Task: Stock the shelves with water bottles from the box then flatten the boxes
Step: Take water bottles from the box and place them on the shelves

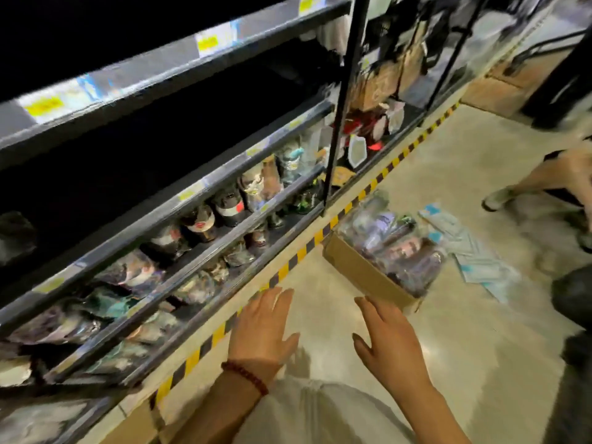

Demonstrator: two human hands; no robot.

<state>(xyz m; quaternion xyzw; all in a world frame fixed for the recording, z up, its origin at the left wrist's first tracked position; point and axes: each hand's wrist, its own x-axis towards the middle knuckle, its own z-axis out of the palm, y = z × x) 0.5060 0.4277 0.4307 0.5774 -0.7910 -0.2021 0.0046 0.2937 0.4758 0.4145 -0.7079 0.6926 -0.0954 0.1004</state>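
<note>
A brown cardboard box (362,270) stands on the floor beside the shelf base, holding several plastic-wrapped bottles (392,243). My left hand (264,328), with a bead bracelet on the wrist, hovers over the floor with straight fingers and holds nothing. My right hand (386,342) is spread flat a little short of the box's near corner, also holding nothing. The dark shelving unit (179,200) runs along the left; its two lowest tiers carry rows of bottles (229,205). The frame is blurred.
Yellow-and-black tape (298,254) marks the floor along the shelf base. Flat white-and-blue packaging (474,251) lies on the floor right of the box. Another person's legs (538,177) stand at the right. A black object (573,296) sits at the right edge.
</note>
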